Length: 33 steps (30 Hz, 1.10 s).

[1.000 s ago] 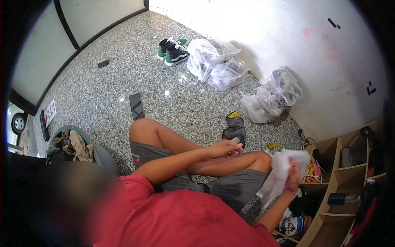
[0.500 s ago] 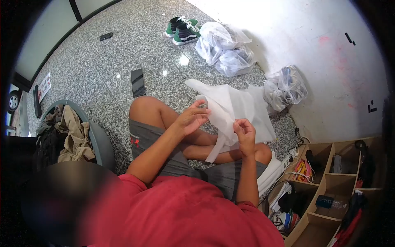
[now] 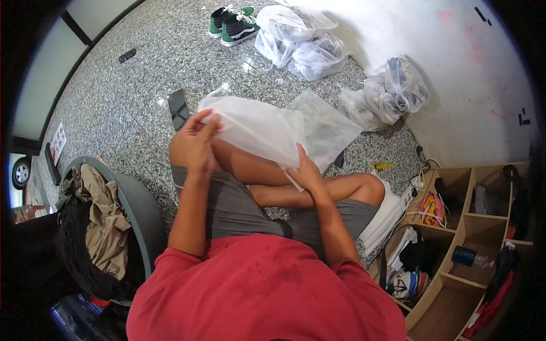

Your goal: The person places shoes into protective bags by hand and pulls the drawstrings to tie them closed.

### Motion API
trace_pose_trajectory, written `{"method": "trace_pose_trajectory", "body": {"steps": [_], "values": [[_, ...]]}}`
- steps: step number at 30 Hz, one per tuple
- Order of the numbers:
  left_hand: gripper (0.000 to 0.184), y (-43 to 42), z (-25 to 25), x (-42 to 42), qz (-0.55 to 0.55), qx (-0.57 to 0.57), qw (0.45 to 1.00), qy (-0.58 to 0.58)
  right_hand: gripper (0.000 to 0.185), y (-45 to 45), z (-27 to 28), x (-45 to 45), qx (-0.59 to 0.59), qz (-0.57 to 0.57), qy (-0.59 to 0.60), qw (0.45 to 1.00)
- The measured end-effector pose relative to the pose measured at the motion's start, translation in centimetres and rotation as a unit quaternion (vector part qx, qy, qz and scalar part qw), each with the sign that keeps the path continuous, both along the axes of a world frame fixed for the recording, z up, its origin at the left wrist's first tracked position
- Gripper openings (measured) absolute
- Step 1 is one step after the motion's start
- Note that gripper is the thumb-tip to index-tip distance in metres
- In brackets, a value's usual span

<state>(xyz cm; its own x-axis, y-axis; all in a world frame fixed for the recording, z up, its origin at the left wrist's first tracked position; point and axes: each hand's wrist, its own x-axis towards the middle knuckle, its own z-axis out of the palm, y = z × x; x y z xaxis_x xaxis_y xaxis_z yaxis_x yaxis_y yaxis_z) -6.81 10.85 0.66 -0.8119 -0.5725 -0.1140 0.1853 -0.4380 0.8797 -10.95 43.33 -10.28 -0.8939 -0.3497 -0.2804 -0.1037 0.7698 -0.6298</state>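
A white translucent plastic bag [image 3: 256,122] is stretched out above my crossed legs. My left hand [image 3: 196,139] pinches its left end between thumb and fingers, near my raised knee. Lower on the right, my right hand [image 3: 306,171] has its thumb pointing up and its fingers around the bag's lower edge, partly hidden. Beyond my right hand, the rest of the bag spreads toward the filled bags by the wall. A dark phone [image 3: 178,109] lies on the floor just past my left hand.
Green-and-black sneakers [image 3: 233,25] stand beside filled plastic bags [image 3: 301,42]; another filled bag [image 3: 405,85] sits against the wall. A grey tub [image 3: 139,199] of clothes is on my left. A wooden compartment organizer [image 3: 463,233] and a power strip [image 3: 405,202] are on my right.
My left hand has moved left and down, pulling the bag out wide. The right hand has shifted left and slightly lower. The camera view has tilted a little.
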Motion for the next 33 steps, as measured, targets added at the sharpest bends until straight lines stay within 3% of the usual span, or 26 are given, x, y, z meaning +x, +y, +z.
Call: {"method": "trace_pose_trajectory", "body": {"steps": [1, 3, 4, 6, 7, 9, 12, 14, 15, 17, 18, 19, 21, 22, 23, 24, 25, 27, 29, 30, 31, 33], "values": [[0.026, -1.5, 0.8, 0.6, 0.033, -0.024, 0.999, -0.010, 0.098, -0.2, 0.5, 0.2, -0.004, -0.005, -0.003, 1.000], [0.023, -4.3, 2.6, 1.7, 0.114, -0.065, 0.990, 0.043, 0.084, -0.2, 1.2, 0.4, 0.127, 0.030, 0.096, 0.987], [0.024, -6.1, 3.2, 2.4, 0.141, -0.087, 0.985, 0.041, 0.084, 0.1, 1.0, 0.3, 0.126, 0.025, 0.096, 0.987], [0.025, -8.4, 5.1, 3.6, 0.164, -0.109, 0.980, 0.038, 0.051, 1.1, 0.3, 0.1, 0.172, 0.035, 0.063, 0.982], [0.031, -9.0, 6.3, 4.3, 0.155, -0.139, 0.978, 0.031, 0.051, 1.3, 0.2, -0.2, 0.171, 0.032, 0.062, 0.983], [0.037, -9.2, 7.4, 4.5, 0.146, -0.172, 0.974, 0.024, 0.026, 1.6, 0.0, -0.7, 0.107, -0.022, 0.075, 0.991], [0.060, -7.7, 8.2, 4.2, 0.080, -0.212, 0.973, 0.051, 0.027, 5.8, 2.2, -2.3, -0.055, -0.106, 0.295, 0.948], [0.063, -6.8, 8.0, 3.7, 0.063, -0.204, 0.976, 0.041, 0.027, 13.7, 4.1, -3.5, -0.026, -0.168, 0.409, 0.897], [0.067, -6.5, 7.6, 3.4, 0.033, -0.192, 0.980, 0.034, 0.029, 15.5, 9.4, -1.9, 0.032, -0.251, 0.394, 0.884], [0.075, -6.0, 5.8, 2.4, 0.003, -0.185, 0.983, 0.024, 0.035, 29.7, 9.2, -0.9, 0.084, -0.256, 0.465, 0.843], [0.076, -5.0, 6.0, 1.8, -0.014, -0.180, 0.983, 0.037, 0.037, 33.6, 12.1, 1.6, 0.226, -0.261, 0.410, 0.844], [0.078, -3.9, 6.2, 1.2, -0.033, -0.173, 0.983, 0.049, 0.036, 35.5, 13.5, 4.6, 0.236, -0.338, 0.389, 0.824], [0.079, -2.6, 6.4, 0.0, -0.065, -0.133, 0.988, 0.052, 0.028, 40.6, 15.9, 10.3, 0.412, -0.369, 0.264, 0.791], [0.079, -2.1, 6.3, -0.5, -0.103, -0.094, 0.989, 0.054, 0.025, 39.7, 18.7, 12.6, 0.416, -0.402, 0.135, 0.805], [0.079, -1.8, 6.0, -1.0, -0.103, -0.088, 0.989, 0.054, 0.023, 45.8, 17.0, 15.8, 0.510, -0.385, 0.085, 0.764], [0.080, -1.4, 5.8, -1.4, -0.140, -0.067, 0.986, 0.067, 0.023, 43.3, 19.3, 17.1, 0.521, -0.420, -0.021, 0.743], [0.080, -1.0, 5.6, -2.0, -0.177, -0.048, 0.980, 0.082, 0.023, 40.7, 21.2, 17.5, 0.524, -0.422, -0.021, 0.740], [0.081, -0.3, 5.5, -2.8, -0.203, -0.057, 0.974, 0.085, 0.028, 36.7, 22.9, 17.4, 0.478, -0.399, -0.001, 0.783], [0.082, 0.7, 5.6, -3.3, -0.245, -0.083, 0.964, 0.062, 0.028, 31.6, 21.3, 14.0, 0.286, -0.366, 0.205, 0.862], [0.084, 1.1, 5.4, -3.6, -0.263, -0.092, 0.958, 0.065, 0.026, 26.4, 20.7, 11.1, 0.144, -0.317, 0.243, 0.905], [0.084, 1.7, 5.3, -3.8, -0.270, -0.093, 0.956, 0.068, 0.024, 19.5, 20.8, 8.5, -0.016, -0.302, 0.176, 0.937], [0.086, 3.0, 5.1, -4.0, -0.306, -0.116, 0.941, 0.080, 0.024, 8.1, 20.6, 4.7, -0.195, -0.130, 0.110, 0.966]]}}
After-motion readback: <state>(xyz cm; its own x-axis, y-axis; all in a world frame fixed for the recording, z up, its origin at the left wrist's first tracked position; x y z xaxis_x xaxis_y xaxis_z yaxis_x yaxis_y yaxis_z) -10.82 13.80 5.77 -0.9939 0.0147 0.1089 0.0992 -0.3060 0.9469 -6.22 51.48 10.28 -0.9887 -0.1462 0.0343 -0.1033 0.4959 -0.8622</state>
